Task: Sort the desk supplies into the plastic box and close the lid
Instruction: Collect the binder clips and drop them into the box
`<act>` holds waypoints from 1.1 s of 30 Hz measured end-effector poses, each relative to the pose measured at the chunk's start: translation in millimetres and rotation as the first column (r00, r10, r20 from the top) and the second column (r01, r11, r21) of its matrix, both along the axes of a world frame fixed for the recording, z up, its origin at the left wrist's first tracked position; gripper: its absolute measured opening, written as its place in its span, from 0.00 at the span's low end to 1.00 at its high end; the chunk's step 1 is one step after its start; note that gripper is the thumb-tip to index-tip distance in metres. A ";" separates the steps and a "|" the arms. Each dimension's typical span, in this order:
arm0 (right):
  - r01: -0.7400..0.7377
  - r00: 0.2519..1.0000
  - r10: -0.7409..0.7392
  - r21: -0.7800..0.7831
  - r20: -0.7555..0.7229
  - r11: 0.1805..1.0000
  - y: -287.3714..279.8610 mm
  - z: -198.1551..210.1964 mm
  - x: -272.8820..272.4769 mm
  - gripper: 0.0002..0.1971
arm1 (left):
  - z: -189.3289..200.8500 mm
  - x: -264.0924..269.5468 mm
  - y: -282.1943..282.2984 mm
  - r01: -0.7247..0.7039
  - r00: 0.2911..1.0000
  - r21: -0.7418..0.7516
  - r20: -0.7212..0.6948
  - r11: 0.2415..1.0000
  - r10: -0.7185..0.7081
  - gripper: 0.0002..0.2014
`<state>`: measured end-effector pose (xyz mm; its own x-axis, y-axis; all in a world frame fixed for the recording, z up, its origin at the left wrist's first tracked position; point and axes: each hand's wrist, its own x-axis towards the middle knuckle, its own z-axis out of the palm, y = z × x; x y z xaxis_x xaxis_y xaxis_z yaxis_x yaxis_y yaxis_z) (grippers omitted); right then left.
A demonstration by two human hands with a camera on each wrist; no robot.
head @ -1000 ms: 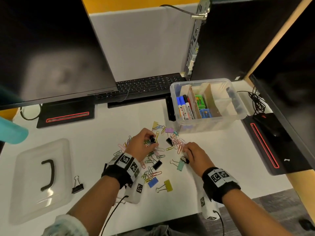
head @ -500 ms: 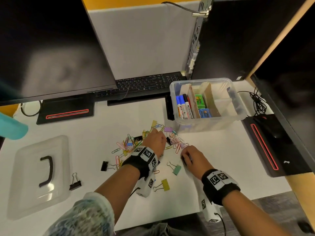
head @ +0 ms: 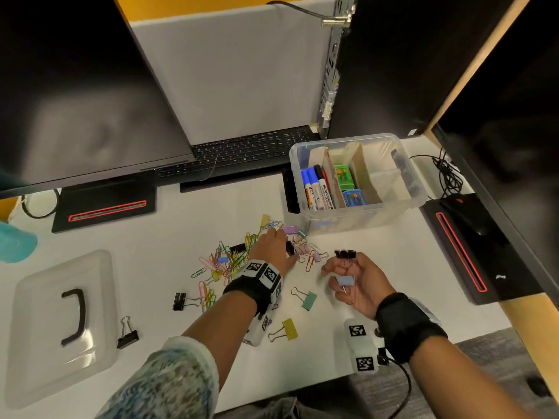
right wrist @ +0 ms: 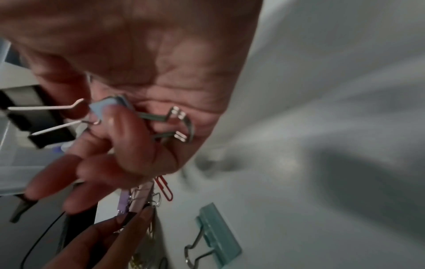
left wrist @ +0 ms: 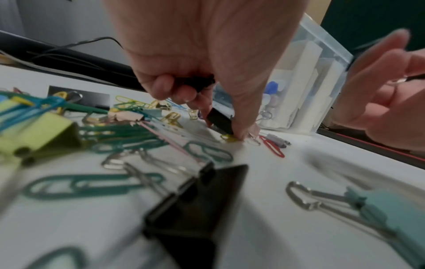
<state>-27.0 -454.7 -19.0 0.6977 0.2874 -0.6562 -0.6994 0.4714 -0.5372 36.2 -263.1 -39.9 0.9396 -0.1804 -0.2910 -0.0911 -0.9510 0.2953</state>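
Nearest to the person, on the white bench (head: 187,225), a yellow binder clip (head: 289,328) and a pale green binder clip (head: 308,300) lay in front of the heap of coloured paper clips (head: 225,263). A black binder clip (head: 179,301) lay at the near left of the heap, and the clear plastic lid with a black handle (head: 57,316) lay well to its left. The right hand (head: 361,285), to the right of the heap and above the bench, was turned palm up; its grip was closed around a light blue binder clip (head: 344,280) and two small black binder clips (head: 344,254). The left hand (head: 273,247) was down on the far side of the heap, its fingers pinched on a small black binder clip (left wrist: 219,120). Beyond the heap stood the clear plastic box (head: 357,214), open, with cardboard dividers, marker pens (head: 316,189) and small coloured packets (head: 344,177) inside.
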 end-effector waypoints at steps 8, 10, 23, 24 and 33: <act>-0.304 0.896 0.440 -0.634 0.063 0.711 1.9 -2.3 6.3 0.14 | 5.5 -8.0 32.3 0.001 1.000 -0.039 -0.003 0.999 -0.001 0.24; -0.198 0.850 0.519 -0.860 0.088 0.470 2.8 -4.3 10.8 0.11 | 5.4 -11.9 43.0 -0.020 1.000 -0.094 -0.011 0.995 0.019 0.22; -0.044 0.922 0.386 -0.976 0.042 0.213 29.6 -25.5 55.3 0.13 | 22.3 -40.2 55.8 -0.146 0.988 -0.311 -0.091 0.939 0.124 0.10; -0.027 0.922 0.379 -0.963 0.080 0.269 25.6 -26.7 53.8 0.10 | 21.8 -40.0 56.1 -0.144 0.988 -0.327 -0.101 0.934 0.116 0.11; -0.092 0.879 0.443 -0.849 0.177 0.521 0.2 -7.4 6.9 0.10 | 17.0 -36.4 55.4 -0.092 0.990 -0.350 -0.134 0.932 0.048 0.16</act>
